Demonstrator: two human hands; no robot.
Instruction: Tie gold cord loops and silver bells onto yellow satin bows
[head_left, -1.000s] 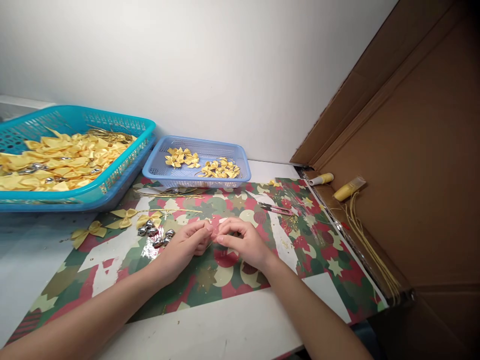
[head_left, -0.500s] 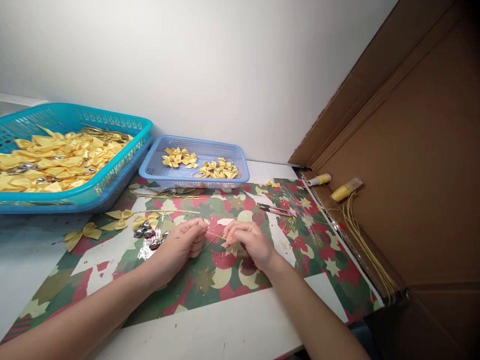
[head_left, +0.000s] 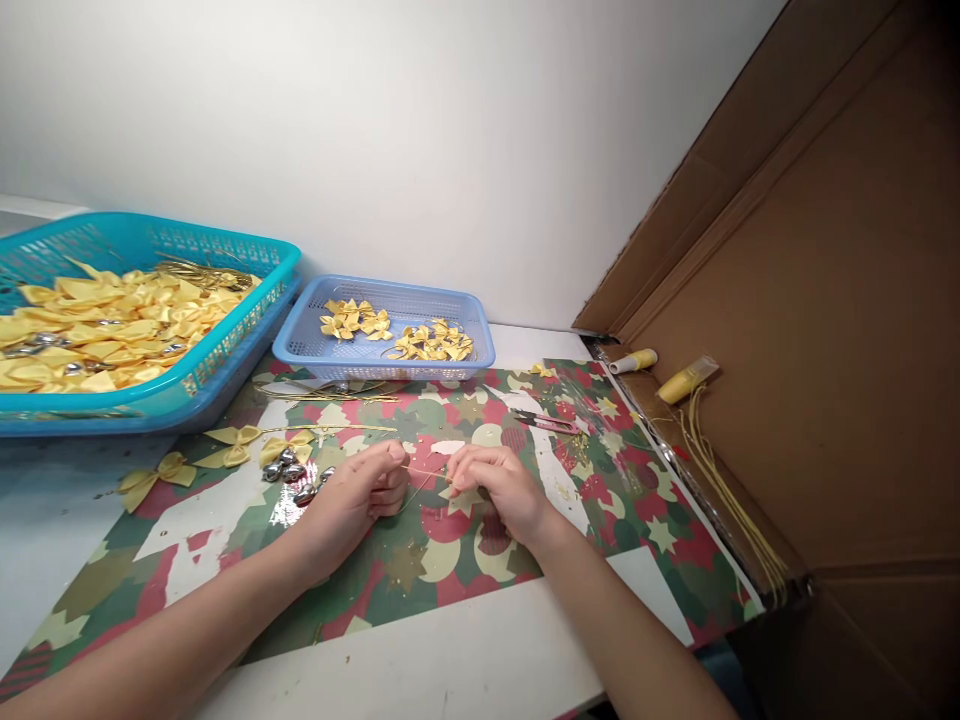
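Observation:
My left hand (head_left: 360,495) and my right hand (head_left: 499,485) rest on a patterned mat (head_left: 637,510), fingers pinched together. A thin gold cord (head_left: 427,472) stretches between the two pinches. Whether a small item also sits inside the left fingers is hidden. Several silver bells (head_left: 289,472) lie just left of my left hand, beside loose yellow ribbon bows (head_left: 232,447).
A turquoise basket (head_left: 225,340) heaped with yellow bows stands at the far left. A smaller blue tray (head_left: 480,345) with several bows sits behind the hands. Small snips (head_left: 551,422) lie on the mat. Two yellow spools (head_left: 660,372) and gold cords (head_left: 731,495) lie along a cardboard wall (head_left: 825,330).
My hands have drawn a little apart, and the gold cord now shows stretched between them. The view has shifted slightly.

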